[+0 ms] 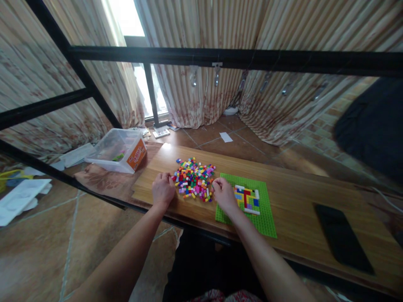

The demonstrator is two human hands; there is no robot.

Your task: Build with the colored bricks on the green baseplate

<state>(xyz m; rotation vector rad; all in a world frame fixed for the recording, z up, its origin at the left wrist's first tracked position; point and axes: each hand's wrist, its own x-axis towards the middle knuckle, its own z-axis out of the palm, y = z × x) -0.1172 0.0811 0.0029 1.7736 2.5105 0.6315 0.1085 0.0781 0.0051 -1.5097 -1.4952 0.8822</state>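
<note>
A loose pile of small coloured toy bricks [194, 178] lies on the wooden table. At the pile's left edge is my left hand [163, 189], its fingers curled in; a reddish brick shows by the fingertips, but whether it is gripped is unclear. My right hand [224, 193] is closed in a pinch at the pile's right side, over the left part of a green baseplate [267, 209]. What it pinches is too small to make out. On the baseplate, a flat block of white, red, blue, yellow and purple bricks [247, 199] is partly hidden by my right hand.
A clear plastic box [115, 151] with an orange label stands left of the wooden table [292, 201]. A dark flat phone-like slab [343, 237] lies on the table's right end. A black metal bar [201, 55] crosses beyond, before striped curtains [201, 96].
</note>
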